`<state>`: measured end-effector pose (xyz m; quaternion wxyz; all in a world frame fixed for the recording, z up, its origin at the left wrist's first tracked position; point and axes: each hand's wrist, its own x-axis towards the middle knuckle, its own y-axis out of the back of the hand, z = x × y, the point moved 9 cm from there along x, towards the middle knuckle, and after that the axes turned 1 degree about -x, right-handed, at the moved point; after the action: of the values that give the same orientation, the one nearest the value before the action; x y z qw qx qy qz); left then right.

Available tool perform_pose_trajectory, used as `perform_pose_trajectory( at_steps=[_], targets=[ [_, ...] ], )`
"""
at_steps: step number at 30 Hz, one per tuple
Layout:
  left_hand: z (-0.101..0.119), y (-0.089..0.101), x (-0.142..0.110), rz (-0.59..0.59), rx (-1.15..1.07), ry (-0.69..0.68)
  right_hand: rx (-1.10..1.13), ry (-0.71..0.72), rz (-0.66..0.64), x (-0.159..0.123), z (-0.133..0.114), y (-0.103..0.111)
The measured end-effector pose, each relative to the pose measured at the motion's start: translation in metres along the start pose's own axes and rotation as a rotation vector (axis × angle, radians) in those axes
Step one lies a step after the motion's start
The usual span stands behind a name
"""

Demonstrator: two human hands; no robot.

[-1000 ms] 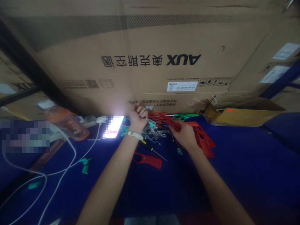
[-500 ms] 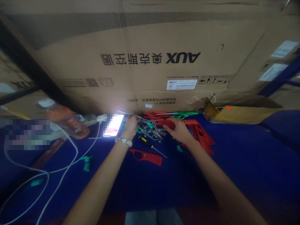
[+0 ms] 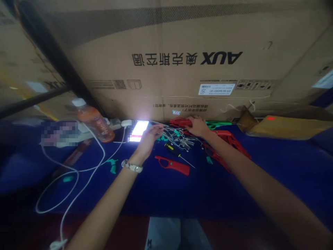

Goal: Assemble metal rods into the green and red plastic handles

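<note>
My left hand [image 3: 148, 140], a white-banded watch on its wrist, reaches to the left edge of a pile of thin metal rods and wires [image 3: 183, 141]. Its fingers are partly stretched out, with no clear grip on anything. Behind the pile my right hand [image 3: 198, 126] closes over a red lighter casing [image 3: 180, 122]; the fingertips are partly hidden. In front lies another red casing [image 3: 174, 165] with a trigger opening. A black and yellow screwdriver [image 3: 172, 150] rests between it and the pile. More red casings [image 3: 230, 140] lie under and beyond my right forearm.
A lit phone [image 3: 139, 131] and an orange drink bottle [image 3: 95, 123] stand at left, with a white cable [image 3: 100, 170] looping over the blue surface. Small green parts [image 3: 112, 165] lie about. A green lighter [image 3: 220, 123] and a yellow envelope [image 3: 288, 127] lie against the large carton [image 3: 169, 76].
My right hand has left the red casings at right and moved back onto one behind the pile. My left hand has drawn back from over the pile to its left edge. The view has shifted left.
</note>
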<state>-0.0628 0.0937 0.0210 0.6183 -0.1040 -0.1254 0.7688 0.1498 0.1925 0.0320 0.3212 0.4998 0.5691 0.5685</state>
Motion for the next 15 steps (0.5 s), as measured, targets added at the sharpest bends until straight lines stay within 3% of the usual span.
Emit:
perform_pose_trajectory(
  at_steps=[4, 6, 9, 12, 15],
  targets=[
    [0.011, 0.014, -0.040, -0.144, 0.375, -0.242, -0.019, 0.012, 0.015, -0.003, -0.003, -0.004],
    [0.010, 0.019, -0.059, -0.191, 0.587, -0.323, 0.003, 0.026, 0.100, -0.019, -0.011, 0.005],
    [0.005, 0.022, -0.083, -0.264, 0.802, -0.410, 0.117, 0.108, 0.228, -0.064, -0.037, 0.021],
    [0.001, 0.021, -0.101, -0.305, 0.926, -0.471, 0.205, 0.304, 0.155, -0.118, -0.083, 0.020],
    [-0.003, 0.021, -0.114, -0.305, 1.033, -0.485, 0.146, 0.423, 0.083, -0.156, -0.115, 0.012]
  ],
)
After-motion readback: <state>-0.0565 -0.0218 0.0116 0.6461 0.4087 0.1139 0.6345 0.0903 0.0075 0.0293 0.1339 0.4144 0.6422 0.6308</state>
